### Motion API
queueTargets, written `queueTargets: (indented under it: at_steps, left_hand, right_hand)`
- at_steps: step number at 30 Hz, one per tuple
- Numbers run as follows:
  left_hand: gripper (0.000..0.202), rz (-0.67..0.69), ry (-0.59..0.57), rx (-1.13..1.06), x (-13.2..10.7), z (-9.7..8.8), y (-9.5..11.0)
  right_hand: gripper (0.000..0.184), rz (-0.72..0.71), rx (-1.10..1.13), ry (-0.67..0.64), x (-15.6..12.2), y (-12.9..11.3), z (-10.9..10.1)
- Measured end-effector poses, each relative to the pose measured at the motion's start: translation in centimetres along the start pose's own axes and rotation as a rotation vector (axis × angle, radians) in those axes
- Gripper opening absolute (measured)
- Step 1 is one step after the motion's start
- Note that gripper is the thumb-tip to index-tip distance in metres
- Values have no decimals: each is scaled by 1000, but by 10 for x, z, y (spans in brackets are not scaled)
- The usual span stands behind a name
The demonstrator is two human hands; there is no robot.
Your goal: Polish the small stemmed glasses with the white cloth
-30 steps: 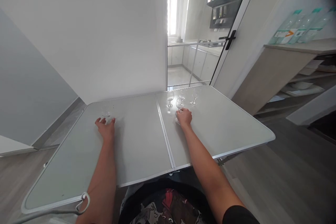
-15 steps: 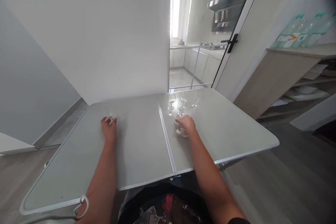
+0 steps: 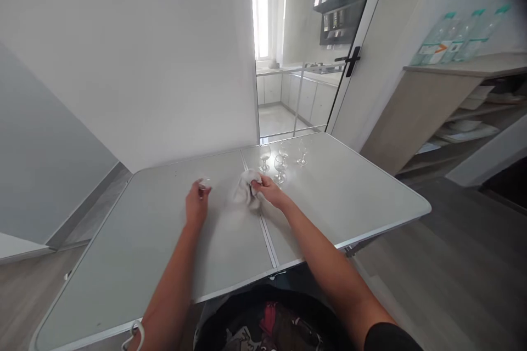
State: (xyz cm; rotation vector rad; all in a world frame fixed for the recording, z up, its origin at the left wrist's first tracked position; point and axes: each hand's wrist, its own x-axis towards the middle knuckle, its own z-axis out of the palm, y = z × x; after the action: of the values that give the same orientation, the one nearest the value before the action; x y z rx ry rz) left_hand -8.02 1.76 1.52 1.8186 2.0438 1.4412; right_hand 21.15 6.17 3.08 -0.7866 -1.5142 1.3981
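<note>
My left hand [image 3: 196,206] is closed around a small clear glass [image 3: 204,183], held just above the grey folding table [image 3: 164,241]. My right hand [image 3: 267,191] grips a crumpled white cloth [image 3: 246,191], lifted a little over the table's middle seam. The two hands are close together, the cloth a short way right of the glass. Behind the right hand stand three small stemmed glasses [image 3: 280,164] in a loose group on the right table half.
A white wall rises behind the table. A glass door with a black handle [image 3: 349,59] opens onto a kitchen at the back. A wooden shelf unit [image 3: 453,104] with plastic bottles [image 3: 461,38] on top stands to the right.
My left hand closed on the small glass and carried it right toward the middle. My right hand picked up the white cloth and moved left toward the glass.
</note>
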Motion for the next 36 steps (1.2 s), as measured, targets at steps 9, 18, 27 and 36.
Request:
queueTargets:
  at_steps: [9,18,27,36]
  left_hand:
    - [44,210,-365,131,-30,18,53]
    - [45,288,-452,117,-37,16,57]
    - [44,-140,-913,-472,-34,8,73]
    - [48,-488,-1008,-714,-28,5,75]
  right_hand:
    - [38,-222,-211,451,-4,-8,11]
    - [54,-118,-141,-126,-15,-7,12]
    - [56,-195,-80,-230,-20,-24,8]
    - [42,-241,-89,-66,-16,-15,19]
